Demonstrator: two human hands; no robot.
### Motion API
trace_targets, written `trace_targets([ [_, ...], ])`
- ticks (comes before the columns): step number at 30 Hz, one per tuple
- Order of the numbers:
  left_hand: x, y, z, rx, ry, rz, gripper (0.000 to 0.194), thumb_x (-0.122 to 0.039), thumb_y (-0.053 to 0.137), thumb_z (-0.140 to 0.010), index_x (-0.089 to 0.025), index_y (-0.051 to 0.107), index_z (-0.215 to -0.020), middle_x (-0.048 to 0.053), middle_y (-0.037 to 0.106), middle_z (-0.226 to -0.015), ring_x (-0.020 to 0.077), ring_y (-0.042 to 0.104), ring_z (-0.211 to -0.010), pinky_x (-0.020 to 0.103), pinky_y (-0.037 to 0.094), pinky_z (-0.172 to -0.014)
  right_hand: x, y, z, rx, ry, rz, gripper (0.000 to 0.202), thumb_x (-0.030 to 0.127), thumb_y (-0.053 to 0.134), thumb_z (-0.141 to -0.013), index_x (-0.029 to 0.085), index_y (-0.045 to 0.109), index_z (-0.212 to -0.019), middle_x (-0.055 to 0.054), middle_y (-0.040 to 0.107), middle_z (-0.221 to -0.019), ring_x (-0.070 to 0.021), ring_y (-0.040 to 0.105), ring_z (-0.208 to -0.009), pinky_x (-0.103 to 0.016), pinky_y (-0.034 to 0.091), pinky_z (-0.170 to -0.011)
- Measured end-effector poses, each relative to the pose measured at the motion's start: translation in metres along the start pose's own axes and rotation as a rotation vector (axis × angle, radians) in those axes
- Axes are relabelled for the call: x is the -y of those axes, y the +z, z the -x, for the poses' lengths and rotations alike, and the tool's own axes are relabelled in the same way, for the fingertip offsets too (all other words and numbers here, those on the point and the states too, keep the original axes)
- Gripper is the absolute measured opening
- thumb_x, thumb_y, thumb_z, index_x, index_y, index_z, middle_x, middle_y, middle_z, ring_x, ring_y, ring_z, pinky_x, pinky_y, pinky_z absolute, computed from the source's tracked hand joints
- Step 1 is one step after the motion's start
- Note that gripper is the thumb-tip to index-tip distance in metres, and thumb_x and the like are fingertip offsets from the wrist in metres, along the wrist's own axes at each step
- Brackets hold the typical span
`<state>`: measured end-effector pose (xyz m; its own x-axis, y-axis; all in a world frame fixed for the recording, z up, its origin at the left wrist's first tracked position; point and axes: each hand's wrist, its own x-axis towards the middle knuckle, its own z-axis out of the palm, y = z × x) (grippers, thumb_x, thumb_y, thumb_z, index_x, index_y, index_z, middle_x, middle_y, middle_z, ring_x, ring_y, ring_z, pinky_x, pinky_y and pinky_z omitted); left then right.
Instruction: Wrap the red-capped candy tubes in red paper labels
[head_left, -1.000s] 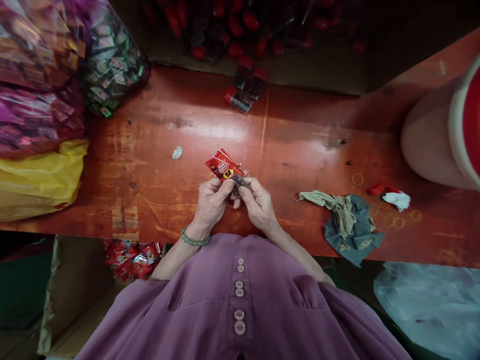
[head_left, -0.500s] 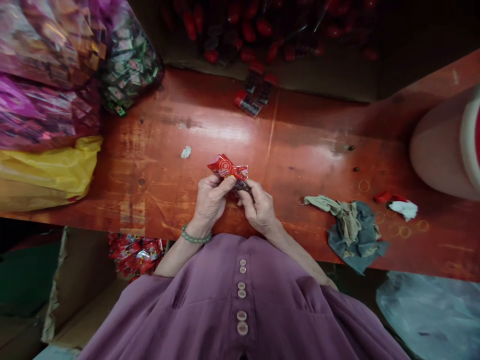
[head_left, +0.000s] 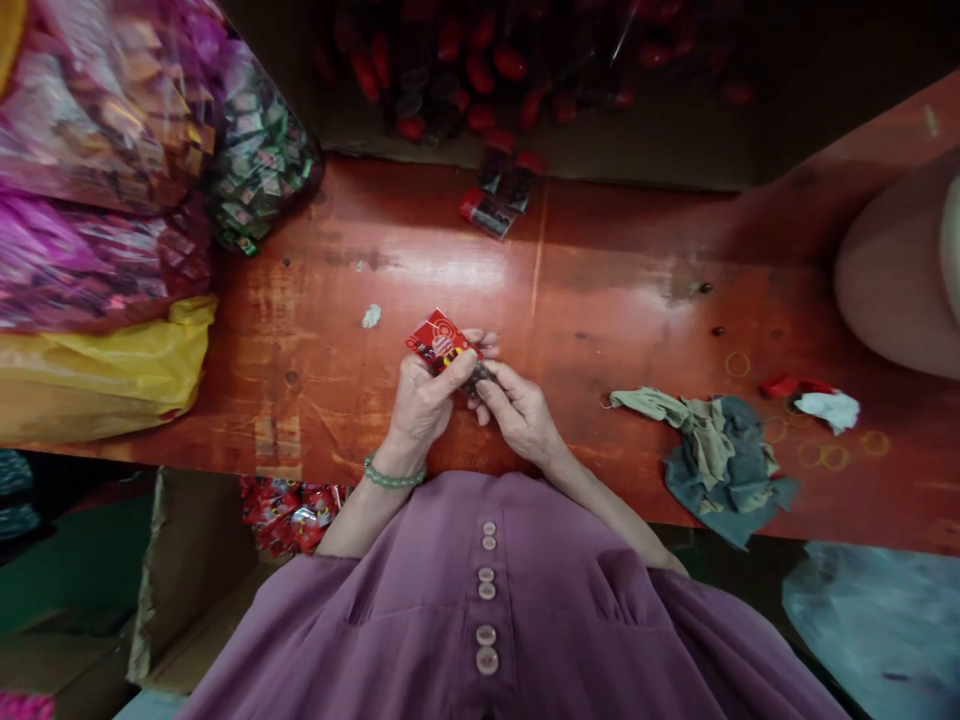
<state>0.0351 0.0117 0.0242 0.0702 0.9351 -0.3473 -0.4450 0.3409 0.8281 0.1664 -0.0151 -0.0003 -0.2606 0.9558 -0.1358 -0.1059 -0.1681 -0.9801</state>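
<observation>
Presently, fingers of the left hand [head_left: 421, 398] grasp the red packet [head_left: 441, 335] over the surface [head_left: 450, 262]; those of the right hand [head_left: 523, 408] pinch the dark part [head_left: 475, 380] beside it. This step seems two-handed handling; the next move probably calls for gentle pressure.

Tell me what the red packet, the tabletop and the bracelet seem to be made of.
Red packet: probably thin plastic film, glossy and printed, judging by its shine and crisp edges.
Tabletop: likely painted or varnished wood, semi-gloss but worn; it shows glare and scuffed patches.
Bracelet: rounded green beads with a soft sheen; stone, glass or plastic, I cannot tell.
</observation>
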Motion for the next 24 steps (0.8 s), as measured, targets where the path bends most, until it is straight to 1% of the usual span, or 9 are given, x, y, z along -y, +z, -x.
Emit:
trace_targets([
  [1, 0.003, 0.001, 0.0, 0.024, -0.008, 0.042, 0.038, -0.045, 0.08, -0.073, -0.017, 0.074, -0.099, 0.012, 0.076, -0.106, 0.0206, 0.073, -0.08, 0.024, 0.054, -0.053, -0.001, 0.0, -0.001, 0.0, 0.014, -0.058, 0.034, 0.05, 0.053, -0.095, 0.021, 0.062, -0.11, 0.004, 0.06, -0.07, -0.0066, 0.052, -0.051, -0.023, 0.047, -0.055],
  [3, 0.007, 0.002, 0.001, 0.074, -0.027, 0.089, 0.042, -0.048, 0.078, -0.074, -0.017, 0.073, -0.101, 0.014, 0.075, -0.108, 0.0177, 0.071, -0.07, 0.023, 0.052, -0.048, -0.002, -0.001, -0.002, 0.009, 0.034, -0.171, 0.033, 0.052, 0.055, -0.094, 0.021, 0.063, -0.104, 0.005, 0.059, -0.07, -0.0055, 0.051, -0.048, -0.022, 0.045, -0.052],
  [6, 0.009, 0.003, 0.002, 0.093, -0.024, 0.049, 0.043, -0.052, 0.078, -0.073, -0.015, 0.073, -0.094, 0.012, 0.077, -0.098, 0.0106, 0.059, -0.048, 0.025, 0.05, -0.043, -0.002, -0.004, -0.003, 0.007, 0.038, -0.235, 0.032, 0.051, 0.057, -0.093, 0.021, 0.063, -0.1, 0.005, 0.059, -0.07, -0.0048, 0.05, -0.047, -0.021, 0.043, -0.049],
  [8, 0.01, 0.001, 0.001, 0.087, -0.016, -0.015, 0.042, -0.053, 0.077, -0.074, -0.015, 0.073, -0.089, 0.01, 0.077, -0.09, 0.0093, 0.055, -0.043, 0.026, 0.05, -0.042, -0.002, -0.005, -0.003, -0.001, 0.034, -0.218, 0.032, 0.05, 0.059, -0.092, 0.021, 0.062, -0.103, 0.005, 0.059, -0.072, -0.0048, 0.051, -0.048, -0.02, 0.043, -0.049],
  [12, 0.012, -0.006, 0.002, 0.105, -0.001, -0.118, 0.041, -0.053, 0.071, -0.081, -0.015, 0.075, -0.094, 0.009, 0.076, -0.086, 0.0131, 0.064, -0.055, 0.028, 0.056, -0.056, -0.007, -0.006, -0.003, 0.047, 0.08, -0.311, 0.03, 0.05, 0.059, -0.092, 0.02, 0.06, -0.094, 0.006, 0.059, -0.068, -0.0039, 0.049, -0.045, -0.02, 0.041, -0.047],
  [15, 0.014, -0.007, 0.004, 0.15, -0.001, -0.106, 0.047, -0.055, 0.072, -0.08, -0.015, 0.073, -0.105, 0.009, 0.075, -0.085, 0.015, 0.067, -0.064, 0.028, 0.058, -0.064, -0.01, -0.007, -0.005, 0.022, 0.116, -0.404, 0.031, 0.051, 0.062, -0.09, 0.021, 0.057, -0.099, 0.007, 0.06, -0.066, -0.0041, 0.049, -0.043, -0.019, 0.039, -0.044],
  [19, 0.015, -0.001, 0.007, 0.154, -0.04, 0.034, 0.059, -0.06, 0.075, -0.074, -0.013, 0.071, -0.108, 0.004, 0.071, -0.072, 0.0142, 0.064, -0.058, 0.027, 0.057, -0.059, -0.009, -0.005, -0.007, 0.019, 0.127, -0.442, 0.04, 0.051, 0.065, -0.088, 0.023, 0.05, -0.112, 0.008, 0.063, -0.066, -0.0048, 0.051, -0.043, -0.018, 0.039, -0.044],
  [21, 0.015, 0.002, 0.008, 0.105, -0.037, 0.064, 0.053, -0.058, 0.074, -0.077, -0.012, 0.071, -0.104, 0.0, 0.064, -0.062, 0.0123, 0.06, -0.051, 0.026, 0.055, -0.054, -0.008, -0.003, -0.007, 0.004, 0.122, -0.429, 0.042, 0.051, 0.066, -0.087, 0.024, 0.048, -0.113, 0.008, 0.063, -0.066, -0.005, 0.051, -0.043, -0.018, 0.04, -0.043],
  [24, 0.017, 0.001, 0.009, 0.079, -0.004, 0.041, 0.039, -0.048, 0.074, -0.08, -0.013, 0.073, -0.096, -0.002, 0.059, -0.057, 0.0097, 0.055, -0.046, 0.023, 0.052, -0.047, -0.007, -0.001, -0.006, -0.035, 0.089, -0.379, 0.041, 0.053, 0.068, -0.085, 0.024, 0.049, -0.106, 0.008, 0.063, -0.066, -0.0051, 0.052, -0.044, -0.018, 0.041, -0.043],
])
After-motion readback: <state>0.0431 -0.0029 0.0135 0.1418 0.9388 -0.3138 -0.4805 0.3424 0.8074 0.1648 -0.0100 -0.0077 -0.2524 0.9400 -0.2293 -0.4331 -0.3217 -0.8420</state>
